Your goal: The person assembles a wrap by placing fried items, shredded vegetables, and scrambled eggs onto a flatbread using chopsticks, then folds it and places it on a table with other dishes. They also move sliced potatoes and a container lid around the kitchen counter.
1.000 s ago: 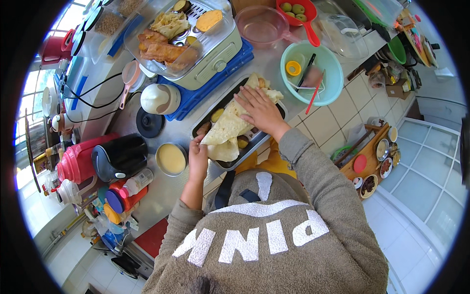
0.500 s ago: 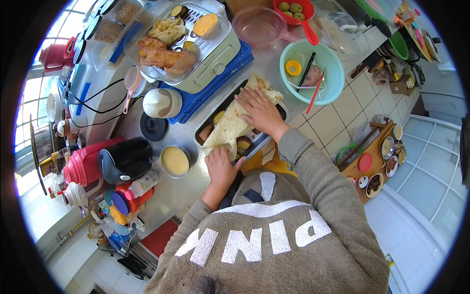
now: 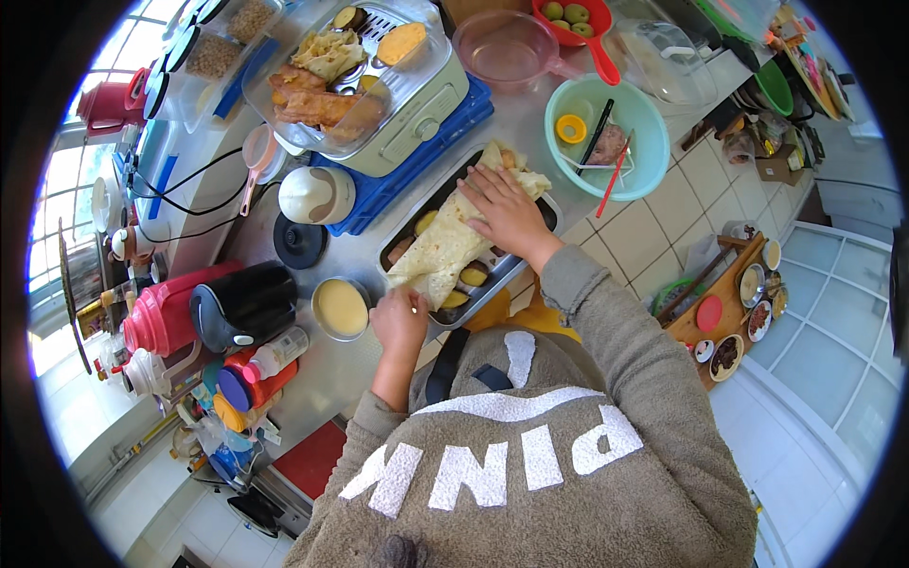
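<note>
A rectangular metal tray (image 3: pixel 497 296) on the counter holds a pale flatbread (image 3: pixel 453 241), folded long over its contents. Yellow slices with dark skin, such as this slice (image 3: pixel 472 274), lie beside it in the tray. My right hand (image 3: pixel 502 206) rests flat on the far part of the flatbread, fingers stretched. At the tray's near left corner my left hand (image 3: pixel 400 318) is closed, fingers curled, by the near end of the flatbread. A tiny white spot shows at its fingertips; what it holds, if anything, I cannot make out.
Close to my left hand stands a bowl of yellow liquid (image 3: pixel 341 309). A pale green cooker (image 3: pixel 402 142) with cooked food sits on a blue rack behind the tray. The mint basin (image 3: pixel 644 175) at right holds utensils; a black lid (image 3: pixel 300 242) lies at left.
My left hand has drawn slightly back and left from the flatbread, its fingers now curled. The flatbread's near end has shifted, baring more of a slice. My right hand stays in place.
</note>
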